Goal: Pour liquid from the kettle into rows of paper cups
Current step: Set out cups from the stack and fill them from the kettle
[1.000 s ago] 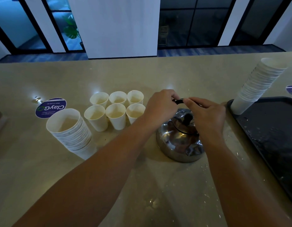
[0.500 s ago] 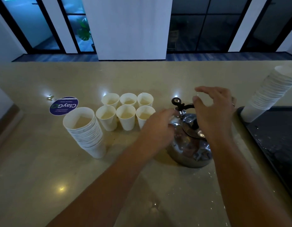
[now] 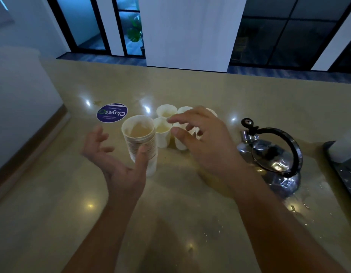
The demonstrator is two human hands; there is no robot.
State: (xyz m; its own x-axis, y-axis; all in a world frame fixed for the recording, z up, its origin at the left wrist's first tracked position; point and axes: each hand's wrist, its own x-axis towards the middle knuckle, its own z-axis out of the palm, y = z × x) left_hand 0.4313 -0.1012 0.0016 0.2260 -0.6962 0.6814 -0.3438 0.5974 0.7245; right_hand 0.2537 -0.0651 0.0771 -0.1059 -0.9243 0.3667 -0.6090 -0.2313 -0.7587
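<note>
A steel kettle [image 3: 277, 164] with a black arched handle stands on the counter at the right, untouched. Two rows of white paper cups [image 3: 162, 131] holding pale liquid stand at the middle; my right hand [image 3: 206, 142] hovers over them with fingers spread and hides some of them. A tall stack of paper cups [image 3: 140, 140] stands left of the rows. My left hand [image 3: 115, 160] is palm up and open around the lower part of the stack, its thumb against the stack's front and its fingers apart from the stack on the left.
A round blue ClayGo sticker [image 3: 112, 112] lies on the beige counter [image 3: 190, 223] behind the stack. A black tray [image 3: 344, 174] with a second stack of cups [image 3: 346, 146] sits at the right edge. A wall borders the left side.
Both hands have left the kettle and moved left, the left to the cup stack, the right over the cup rows. The camera has swung left as well.
</note>
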